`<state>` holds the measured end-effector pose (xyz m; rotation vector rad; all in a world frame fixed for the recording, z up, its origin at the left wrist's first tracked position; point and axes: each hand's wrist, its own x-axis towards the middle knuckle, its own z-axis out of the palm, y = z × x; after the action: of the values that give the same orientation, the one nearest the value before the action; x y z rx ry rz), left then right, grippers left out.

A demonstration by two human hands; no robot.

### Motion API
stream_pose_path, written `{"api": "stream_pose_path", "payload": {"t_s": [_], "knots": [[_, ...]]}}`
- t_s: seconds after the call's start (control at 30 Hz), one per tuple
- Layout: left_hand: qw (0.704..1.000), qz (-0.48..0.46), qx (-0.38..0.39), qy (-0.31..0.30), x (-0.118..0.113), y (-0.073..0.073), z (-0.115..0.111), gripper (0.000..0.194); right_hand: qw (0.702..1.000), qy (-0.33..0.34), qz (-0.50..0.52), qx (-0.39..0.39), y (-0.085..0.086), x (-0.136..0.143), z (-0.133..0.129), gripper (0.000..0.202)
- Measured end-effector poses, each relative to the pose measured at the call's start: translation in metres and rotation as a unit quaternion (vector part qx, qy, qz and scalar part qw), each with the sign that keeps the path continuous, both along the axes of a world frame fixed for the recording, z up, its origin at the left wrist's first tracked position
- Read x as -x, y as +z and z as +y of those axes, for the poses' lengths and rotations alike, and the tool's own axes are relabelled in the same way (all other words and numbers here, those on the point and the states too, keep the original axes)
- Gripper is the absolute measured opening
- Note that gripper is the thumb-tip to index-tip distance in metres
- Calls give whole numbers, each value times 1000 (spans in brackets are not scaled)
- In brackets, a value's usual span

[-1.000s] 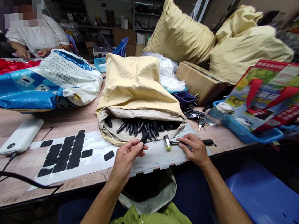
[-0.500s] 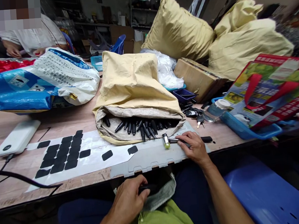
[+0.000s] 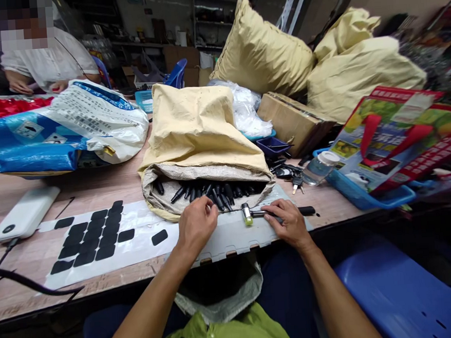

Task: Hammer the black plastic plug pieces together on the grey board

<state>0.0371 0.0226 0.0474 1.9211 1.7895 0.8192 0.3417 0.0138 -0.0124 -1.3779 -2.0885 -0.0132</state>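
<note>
My left hand (image 3: 197, 223) is at the mouth of a cream cloth sack (image 3: 197, 124), its fingers curled together beside several black, pointed, tube-like parts (image 3: 223, 196) that lie inside. What those fingertips hold, if anything, is hidden. Under my right hand (image 3: 289, 224) lies a small hammer (image 3: 247, 215) with a yellow-green lower face and a black handle; my thumb and fingers pinch its shaft. Both the hammer and my right hand rest on a grey sheet (image 3: 232, 240) at the table's front edge. Below that edge, an opened sack (image 3: 238, 304) sits on my lap.
Black stickers on a white backing sheet (image 3: 144, 252) lie left, beside a white power bank (image 3: 23, 214) with a cable. Rightward are keys (image 3: 296, 183), a clear bottle (image 3: 320, 168) and a blue tray (image 3: 390, 198). Across the table, a person sits behind a blue-white bag (image 3: 102, 118).
My left hand has risen from the lap sack, where it held a black part, to the cream sack's mouth; that part no longer shows. My right hand stays on the hammer.
</note>
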Motion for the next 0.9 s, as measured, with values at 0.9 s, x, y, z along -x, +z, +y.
{"api": "stream_pose_path", "payload": {"t_s": [0.9], "knots": [[988,-42,-34,-147,31,-50,-10,17,998,22,-61,18,22,6,-2,20]]}}
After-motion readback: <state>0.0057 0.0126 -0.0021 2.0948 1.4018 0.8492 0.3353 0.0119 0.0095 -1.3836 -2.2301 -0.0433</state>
